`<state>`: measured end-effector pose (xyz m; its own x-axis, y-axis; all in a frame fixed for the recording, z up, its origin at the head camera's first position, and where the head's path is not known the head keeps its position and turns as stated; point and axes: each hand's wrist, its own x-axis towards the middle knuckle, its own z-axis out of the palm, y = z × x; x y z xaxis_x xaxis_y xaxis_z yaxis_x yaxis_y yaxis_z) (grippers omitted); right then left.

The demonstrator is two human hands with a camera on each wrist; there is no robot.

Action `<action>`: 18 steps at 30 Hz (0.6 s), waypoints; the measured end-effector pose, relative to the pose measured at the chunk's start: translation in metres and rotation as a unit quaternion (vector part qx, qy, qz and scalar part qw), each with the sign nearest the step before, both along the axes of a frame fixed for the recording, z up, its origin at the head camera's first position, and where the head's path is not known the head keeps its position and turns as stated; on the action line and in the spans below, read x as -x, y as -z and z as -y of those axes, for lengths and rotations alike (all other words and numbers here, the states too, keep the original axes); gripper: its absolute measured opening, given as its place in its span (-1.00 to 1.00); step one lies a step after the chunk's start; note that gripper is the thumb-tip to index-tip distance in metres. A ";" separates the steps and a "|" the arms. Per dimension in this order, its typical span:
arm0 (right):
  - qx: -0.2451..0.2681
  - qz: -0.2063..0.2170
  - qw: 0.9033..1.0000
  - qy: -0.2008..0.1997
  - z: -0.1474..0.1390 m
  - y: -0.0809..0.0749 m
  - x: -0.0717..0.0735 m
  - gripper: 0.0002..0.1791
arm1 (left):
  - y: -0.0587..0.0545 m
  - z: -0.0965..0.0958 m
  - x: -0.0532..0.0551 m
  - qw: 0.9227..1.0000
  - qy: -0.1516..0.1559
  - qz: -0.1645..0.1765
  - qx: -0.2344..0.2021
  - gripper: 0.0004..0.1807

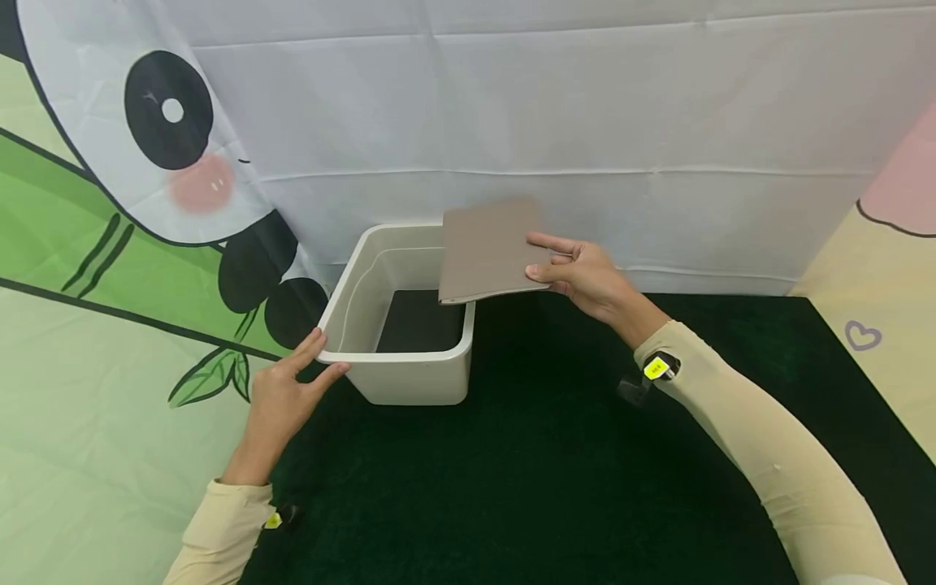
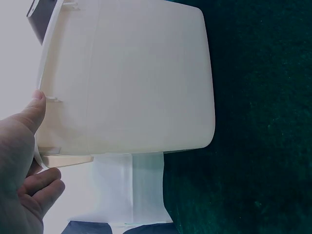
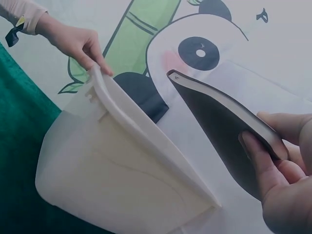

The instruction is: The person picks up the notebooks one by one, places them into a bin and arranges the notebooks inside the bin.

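A cream plastic bin [image 1: 420, 378] stands on the dark green surface with its mouth up. My left hand [image 1: 281, 406] grips its rim at the near left corner, the thumb [image 2: 35, 109] on one side and the fingers on the other. A flat dark area [image 1: 420, 321] shows at the bottom of the bin; I cannot tell what it is. My right hand [image 1: 585, 280] pinches a taupe notebook [image 1: 490, 252] by its right edge. The notebook is held over the bin's right rim and hides part of the opening. Page edges [image 3: 229, 102] show between its covers in the right wrist view.
Behind the bin hangs a pale cloth [image 1: 621, 106] printed with a panda and bamboo. Dark green fabric [image 1: 512, 487] covers the surface in front and to the right of the bin.
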<state>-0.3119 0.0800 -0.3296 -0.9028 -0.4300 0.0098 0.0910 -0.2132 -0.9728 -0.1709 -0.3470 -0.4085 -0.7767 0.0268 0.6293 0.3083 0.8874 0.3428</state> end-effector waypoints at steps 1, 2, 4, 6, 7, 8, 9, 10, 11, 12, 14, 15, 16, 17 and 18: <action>-0.002 -0.001 1.000 0.002 0.004 -0.002 0.001 -0.32 | 0.000 0.001 -0.001 1.000 0.000 -0.002 0.000 -0.30; -0.003 0.000 1.000 0.002 0.009 -0.003 0.002 -0.33 | 0.000 0.002 -0.001 1.000 0.001 -0.004 0.000 -0.30; -0.002 0.001 1.000 0.002 0.018 -0.007 0.004 -0.33 | 0.000 0.003 -0.002 1.000 0.000 -0.003 -0.002 -0.29; -0.003 0.002 1.000 -0.001 0.026 -0.010 0.006 -0.33 | -0.001 0.005 -0.003 1.000 0.001 0.002 -0.006 -0.29; -0.004 0.001 1.000 -0.003 0.031 -0.010 0.007 -0.33 | -0.001 0.005 -0.004 1.000 0.000 0.004 -0.007 -0.28; -0.004 0.000 1.000 -0.006 0.035 -0.011 0.008 -0.33 | -0.001 0.005 -0.004 1.000 0.000 0.006 -0.007 -0.28; -0.008 -0.002 1.000 -0.008 0.040 -0.011 0.009 -0.32 | -0.001 0.006 -0.004 1.000 -0.001 0.009 -0.008 -0.28; -0.013 -0.004 1.000 -0.010 0.043 -0.011 0.009 -0.32 | -0.002 0.006 -0.004 1.000 -0.001 0.011 -0.008 -0.28; -0.017 -0.004 1.000 -0.011 0.047 -0.011 0.010 -0.31 | -0.002 0.006 -0.005 1.000 -0.001 0.012 -0.007 -0.28; -0.021 -0.006 1.000 -0.012 0.051 -0.010 0.010 -0.31 | -0.002 0.006 -0.005 1.000 -0.001 0.012 -0.005 -0.28; -0.023 -0.004 1.000 -0.013 0.058 -0.008 0.011 -0.31 | -0.002 0.005 -0.005 1.000 -0.002 0.013 -0.003 -0.28; -0.025 -0.002 1.000 -0.011 0.062 -0.007 0.011 -0.31 | -0.002 0.005 -0.005 1.000 -0.003 0.015 -0.002 -0.28; -0.026 -0.001 1.000 -0.011 0.065 -0.006 0.012 -0.31 | -0.002 0.004 -0.005 1.000 -0.003 0.015 0.000 -0.28; -0.026 0.001 1.000 -0.009 0.069 -0.005 0.012 -0.31 | -0.002 0.004 -0.005 1.000 -0.003 0.016 0.000 -0.28; -0.028 0.001 1.000 -0.008 0.073 -0.004 0.013 -0.31 | -0.002 0.003 -0.005 1.000 -0.003 0.016 0.001 -0.29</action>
<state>-0.3244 0.0072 -0.3260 -0.8955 -0.4448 -0.0167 0.0967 -0.1578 -0.9827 -0.1662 -0.3502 -0.4063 -0.7969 0.0222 0.6037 0.2911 0.8898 0.3515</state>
